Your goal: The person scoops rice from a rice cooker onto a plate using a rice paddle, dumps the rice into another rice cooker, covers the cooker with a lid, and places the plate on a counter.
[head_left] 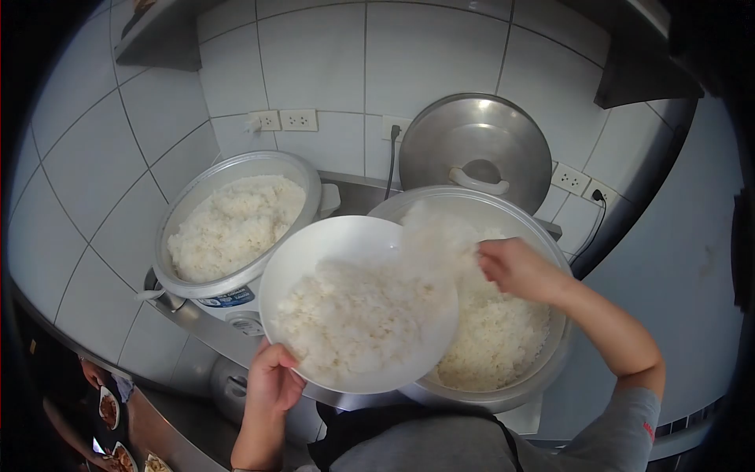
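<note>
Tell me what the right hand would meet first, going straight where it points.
Probably the blurred rice just ahead of the right hand, then perhaps the white bowl; depth is unclear.

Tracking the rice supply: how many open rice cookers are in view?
2: the left rice cooker, beside the tiled wall; and the right rice cooker, in front of the metal lid, partly behind the white bowl. Others could be hidden.

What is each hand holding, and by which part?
The left hand holds the white bowl by its near-left rim. The right hand is curled beside a blurred clump of rice; what it grips, and where, cannot be told.
</note>
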The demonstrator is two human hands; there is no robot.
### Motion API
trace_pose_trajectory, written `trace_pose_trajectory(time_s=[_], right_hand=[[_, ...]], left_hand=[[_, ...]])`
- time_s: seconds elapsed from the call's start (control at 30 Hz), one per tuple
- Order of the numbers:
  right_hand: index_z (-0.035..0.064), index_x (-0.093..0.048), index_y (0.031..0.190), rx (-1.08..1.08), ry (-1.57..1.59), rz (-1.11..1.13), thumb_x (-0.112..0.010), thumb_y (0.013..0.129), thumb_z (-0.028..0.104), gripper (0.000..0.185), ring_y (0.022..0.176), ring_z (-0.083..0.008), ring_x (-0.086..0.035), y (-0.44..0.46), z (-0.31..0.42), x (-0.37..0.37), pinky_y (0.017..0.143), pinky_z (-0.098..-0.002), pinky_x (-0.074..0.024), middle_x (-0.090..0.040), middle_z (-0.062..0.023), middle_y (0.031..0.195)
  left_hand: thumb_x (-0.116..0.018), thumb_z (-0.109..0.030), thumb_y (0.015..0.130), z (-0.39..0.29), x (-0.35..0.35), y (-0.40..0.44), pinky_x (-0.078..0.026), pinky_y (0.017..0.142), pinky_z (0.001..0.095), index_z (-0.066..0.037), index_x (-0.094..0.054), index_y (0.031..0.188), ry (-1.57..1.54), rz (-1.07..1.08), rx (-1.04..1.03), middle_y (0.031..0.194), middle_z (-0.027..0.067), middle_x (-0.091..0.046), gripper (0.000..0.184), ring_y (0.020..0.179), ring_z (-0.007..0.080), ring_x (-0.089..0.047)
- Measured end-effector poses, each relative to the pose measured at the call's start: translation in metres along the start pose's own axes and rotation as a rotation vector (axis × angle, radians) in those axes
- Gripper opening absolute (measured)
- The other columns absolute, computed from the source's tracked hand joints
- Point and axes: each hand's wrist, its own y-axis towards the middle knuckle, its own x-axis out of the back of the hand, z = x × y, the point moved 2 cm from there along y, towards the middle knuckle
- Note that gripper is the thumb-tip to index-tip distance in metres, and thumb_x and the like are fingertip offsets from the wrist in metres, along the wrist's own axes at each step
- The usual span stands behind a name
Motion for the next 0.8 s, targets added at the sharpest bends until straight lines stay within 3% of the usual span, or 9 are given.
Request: trace_pose_trajectory(time_s=[0.1,0.2,0.3,0.4,0.47,0.53,0.6,0.67,0.8], right_hand=[[-0.0069,-0.054,0.093,0.492,-0.307,-0.215,-0.048,0.073,-0.004,0.021,0.071,-0.0323,-0.06,0.015,0.018,-0.04,0.062,-0.0373,-0.0505,-0.058,-0.0207,0.093],[-0.01,-0.05,0.104,0.339,-0.447,-0.005,-0.049,0.072,-0.004,0.032,0.075,-0.0341,-0.061,0.016,0.065,-0.057,0.071,-0.0395,-0.0509,-0.055,-0.0213,0.1],[-0.0097,-0.051,0.106,0.423,-0.481,0.039,-0.048,0.071,-0.004,0.035,0.075,-0.035,-0.06,0.016,0.081,-0.062,0.073,-0.0402,-0.0504,-0.054,-0.0206,0.1],[-0.0038,-0.048,0.12,0.464,-0.389,-0.054,-0.046,0.078,-0.003,0.042,0.079,-0.0293,-0.061,0.019,0.049,-0.041,0.07,-0.0376,-0.0504,-0.058,-0.016,0.095],[-0.0021,-0.055,0.113,0.405,-0.19,-0.019,-0.047,0.077,-0.006,0.037,0.075,-0.0278,-0.061,0.011,0.032,0.004,0.069,-0.0355,-0.0495,-0.061,-0.0149,0.088],[-0.003,-0.06,0.104,0.066,-0.035,-0.12,-0.047,0.077,-0.009,0.031,0.072,-0.0284,-0.06,-0.01,-0.005,0.039,0.071,-0.0332,-0.048,-0.063,-0.0168,0.083],[0.0073,-0.067,0.093,-0.169,-0.129,-0.082,-0.054,0.078,0.006,0.02,0.074,-0.0274,-0.061,-0.029,-0.056,0.06,0.069,-0.0362,-0.0461,-0.064,-0.0126,0.077],[0.0148,-0.069,0.09,-0.402,-0.517,0.034,-0.056,0.081,0.019,0.017,0.077,-0.0232,-0.06,-0.057,-0.114,0.057,0.076,-0.0447,-0.0385,-0.065,-0.0074,0.078],[0.0201,-0.07,0.084,-0.488,-0.526,0.19,-0.057,0.081,0.029,0.016,0.083,-0.02,-0.057,-0.084,-0.135,0.009,0.081,-0.0456,-0.0261,-0.065,-0.0025,0.077]], left_hand=[[-0.04,0.002,0.062,0.001,-0.011,-0.001,-0.052,0.083,0.0426,0.01,-0.042,0.12,0.023,0.039,-0.011,0.114,0.0233,-0.054,0.059,0.099,0.0338,-0.059],[-0.04,0.004,0.062,0.0,-0.015,0.0,-0.052,0.082,0.0407,0.01,-0.042,0.121,0.039,0.03,-0.024,0.114,0.0224,-0.055,0.059,0.097,0.0323,-0.06],[-0.041,0.003,0.061,-0.001,-0.012,0.002,-0.053,0.081,0.0408,0.01,-0.042,0.12,0.057,0.052,-0.019,0.112,0.0215,-0.056,0.059,0.096,0.0316,-0.06],[-0.042,0.0,0.062,-0.003,0.0,0.005,-0.051,0.084,0.044,0.011,-0.042,0.12,0.044,0.077,0.002,0.113,0.0219,-0.056,0.059,0.098,0.0328,-0.059],[-0.042,-0.002,0.062,-0.005,0.006,0.006,-0.049,0.087,0.0461,0.011,-0.042,0.12,0.011,0.055,0.013,0.114,0.0228,-0.055,0.06,0.1,0.0344,-0.058],[-0.041,-0.003,0.062,-0.008,0.019,0.008,-0.046,0.091,0.0479,0.012,-0.042,0.121,-0.002,0.034,0.008,0.115,0.0239,-0.054,0.06,0.103,0.0358,-0.057],[-0.04,-0.004,0.063,-0.014,0.032,0.011,-0.045,0.093,0.0484,0.012,-0.041,0.121,0.001,0.016,-0.043,0.118,0.0249,-0.053,0.061,0.106,0.0364,-0.055],[-0.04,-0.003,0.063,-0.019,0.04,0.012,-0.044,0.094,0.0486,0.013,-0.041,0.121,-0.029,0.013,-0.04,0.119,0.0253,-0.052,0.061,0.107,0.0367,-0.054],[-0.039,-0.002,0.063,-0.024,0.046,0.017,-0.042,0.097,0.0493,0.014,-0.039,0.122,-0.098,0.041,-0.016,0.121,0.0265,-0.05,0.061,0.109,0.0379,-0.053]])
